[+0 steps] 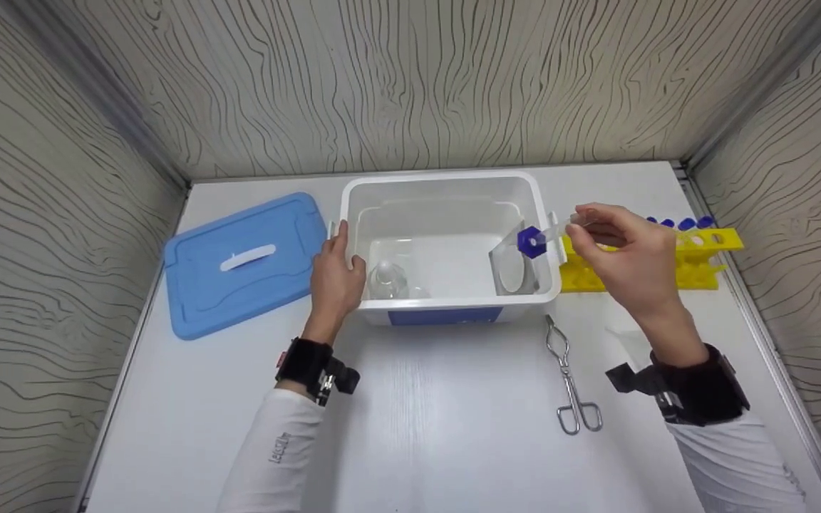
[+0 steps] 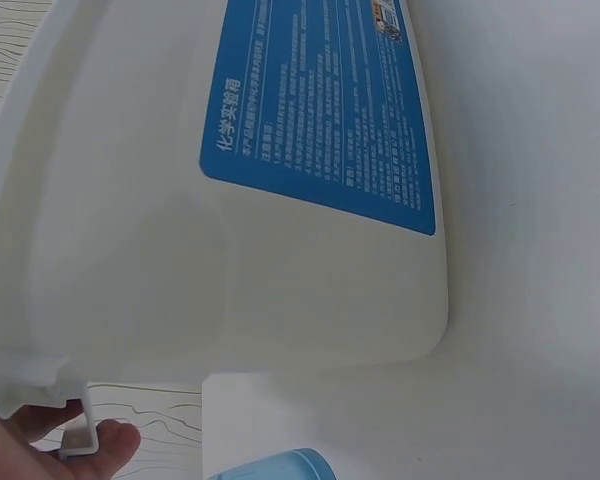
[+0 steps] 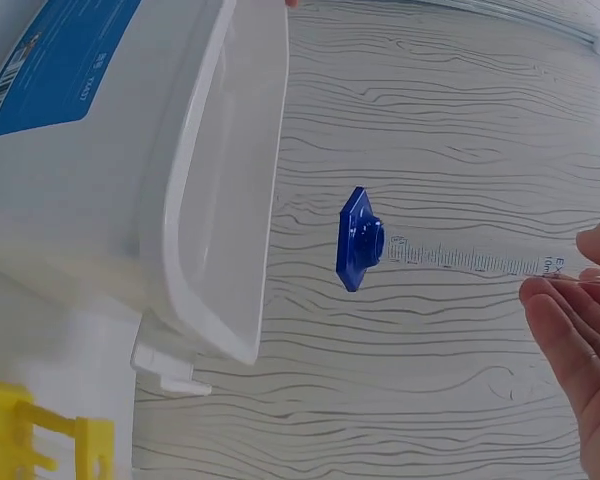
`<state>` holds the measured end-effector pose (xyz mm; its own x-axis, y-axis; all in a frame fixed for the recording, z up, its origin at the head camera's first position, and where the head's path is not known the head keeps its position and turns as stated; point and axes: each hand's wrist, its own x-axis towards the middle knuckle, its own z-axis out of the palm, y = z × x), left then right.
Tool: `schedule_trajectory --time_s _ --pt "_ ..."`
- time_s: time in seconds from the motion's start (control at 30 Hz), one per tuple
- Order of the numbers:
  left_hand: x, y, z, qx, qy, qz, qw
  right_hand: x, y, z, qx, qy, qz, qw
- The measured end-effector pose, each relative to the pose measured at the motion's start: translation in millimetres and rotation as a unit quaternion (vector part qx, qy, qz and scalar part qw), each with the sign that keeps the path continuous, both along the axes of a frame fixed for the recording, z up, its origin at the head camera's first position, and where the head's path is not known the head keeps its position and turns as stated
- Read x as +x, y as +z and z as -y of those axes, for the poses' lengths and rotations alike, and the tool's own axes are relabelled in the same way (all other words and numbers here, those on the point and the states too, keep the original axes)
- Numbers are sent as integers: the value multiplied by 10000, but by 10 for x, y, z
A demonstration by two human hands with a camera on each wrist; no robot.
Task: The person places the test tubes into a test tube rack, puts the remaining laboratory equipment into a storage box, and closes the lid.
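My right hand (image 1: 628, 260) pinches a small clear graduated cylinder (image 3: 470, 255) near its top end. The cylinder lies tilted on its side in the air, its blue hexagonal base (image 1: 532, 242) pointing left over the right end of a white plastic box (image 1: 446, 304). At the box's left end, my left hand (image 1: 338, 278) grips the white side handle (image 2: 80, 437), with fingers on both sides of it. Inside the box, a clear glass flask (image 1: 386, 279) stands at the left and a grey-white piece with an oval face (image 1: 512, 271) at the right.
A blue lid (image 1: 239, 292) with a white handle lies left of the box. On the right stands a yellow test tube rack (image 1: 699, 274) with several blue caps behind it. Metal crucible tongs (image 1: 567, 377) lie in front of the box's right corner. Patterned walls surround the table.
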<state>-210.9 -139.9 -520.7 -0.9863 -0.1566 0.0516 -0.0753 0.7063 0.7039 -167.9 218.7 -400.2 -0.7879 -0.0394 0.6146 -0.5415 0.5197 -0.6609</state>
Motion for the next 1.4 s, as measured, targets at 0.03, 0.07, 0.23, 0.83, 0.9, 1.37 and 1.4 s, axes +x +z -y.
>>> schedule_trajectory --time_s 0.03,0.07,0.23,0.83,0.9,1.37,1.4 --pt "1 -2 -1 14 4 9 10000 -33 0 35 -28 63 79 9999" --pt "2 -1 -4 24 6 19 10000 -67 -5 66 -48 128 161 9998" --pt "6 1 -10 28 -9 34 10000 -217 -45 218 -128 385 590 9974" --pt "6 -14 -6 35 -13 -134 9999 -657 -180 791 1298 1018 1778 9701" --pt "7 -14 -5 34 -12 -121 9999 -709 -210 850 1398 1087 1995 9638" --pt "11 -6 4 89 -12 -57 9999 -910 -506 1217 2380 1360 2614 9255" --pt "8 -2 9 83 -11 -70 9999 -921 -527 1241 2423 1355 2627 9241"
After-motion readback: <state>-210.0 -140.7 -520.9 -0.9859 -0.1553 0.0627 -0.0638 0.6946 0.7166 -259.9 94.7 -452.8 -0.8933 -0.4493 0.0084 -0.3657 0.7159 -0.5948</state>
